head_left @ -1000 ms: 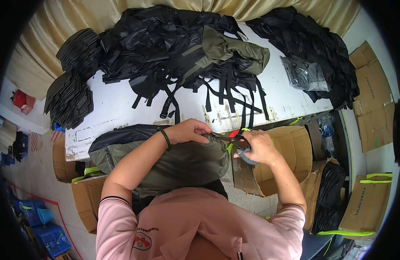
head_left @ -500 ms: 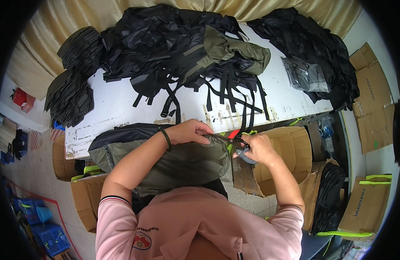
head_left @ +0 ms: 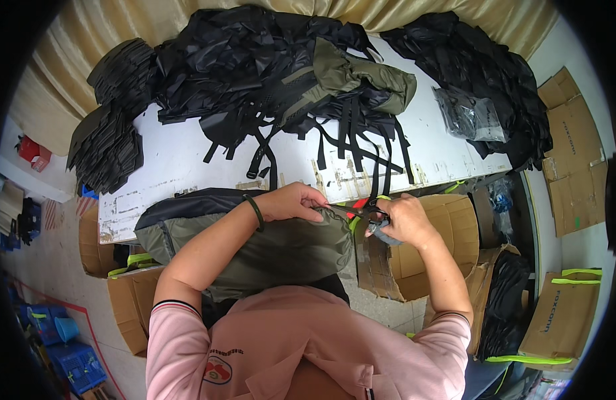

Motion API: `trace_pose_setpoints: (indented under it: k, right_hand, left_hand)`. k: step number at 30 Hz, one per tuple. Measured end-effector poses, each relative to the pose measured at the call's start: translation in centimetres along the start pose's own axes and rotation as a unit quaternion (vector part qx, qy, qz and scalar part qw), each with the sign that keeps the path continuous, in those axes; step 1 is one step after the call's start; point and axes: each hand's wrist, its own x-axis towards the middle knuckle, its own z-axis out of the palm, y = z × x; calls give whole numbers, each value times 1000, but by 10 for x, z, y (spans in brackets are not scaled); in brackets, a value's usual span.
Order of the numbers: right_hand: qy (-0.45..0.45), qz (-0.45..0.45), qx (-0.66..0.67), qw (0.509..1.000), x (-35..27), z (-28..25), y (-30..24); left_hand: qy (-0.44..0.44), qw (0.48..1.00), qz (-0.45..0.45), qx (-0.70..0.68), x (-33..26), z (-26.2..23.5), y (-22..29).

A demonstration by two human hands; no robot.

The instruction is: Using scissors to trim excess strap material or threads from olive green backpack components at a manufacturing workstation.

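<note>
Across my lap, against the table edge, lies an olive-green and black fabric bag [head_left: 275,247]. My left hand [head_left: 293,202] pinches its upper edge near the right corner, thumb and fingers together. My right hand [head_left: 407,220] is closed round the handles of a pair of scissors [head_left: 353,211], which have a grey wrapping at the grip. Their dark blades point left, close to the pinched edge; whether they touch the fabric I cannot tell. Just behind the scissors hang a red strip and bright yellow-green trim.
The white table [head_left: 188,173] bears a heap of black fabric pieces [head_left: 221,60], an olive and black backpack [head_left: 368,80] with dangling straps, stacked black panels [head_left: 108,147] and a clear plastic bag [head_left: 471,113]. An open cardboard box [head_left: 448,233] stands right of my lap.
My right hand has drawn the scissors slightly right and up, away from my left hand. The left hand keeps its pinch on the bag in about the same place.
</note>
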Motion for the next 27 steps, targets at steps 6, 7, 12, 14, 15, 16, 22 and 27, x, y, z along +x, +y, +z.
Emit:
trace_pose_setpoints:
  k: [6, 7, 12, 14, 15, 16, 22, 27]
  right_hand:
    - [50, 89, 273, 957, 19, 11, -29]
    - [66, 61, 364, 927, 26, 20, -36]
    - [36, 67, 419, 905, 45, 40, -42]
    - [42, 78, 465, 881, 47, 48, -28]
    - [40, 83, 470, 878, 48, 46, -26]
    - [39, 89, 474, 875, 48, 45, -24]
    - [29, 107, 471, 875, 54, 51, -20]
    - [19, 112, 424, 898, 58, 51, -16]
  left_hand:
    - [6, 999, 37, -13, 4, 5, -9]
    - [12, 995, 99, -2, 13, 6, -24]
    - [187, 866, 266, 379, -30, -1, -13]
    - [244, 839, 211, 439, -68, -22, -26]
    - [274, 818, 180, 473, -86, -31, -34]
    - [280, 817, 179, 471, -102, -36, -40]
    - [321, 813, 110, 473, -140, -49, -65]
    - [197, 971, -17, 134, -140, -59, -61]
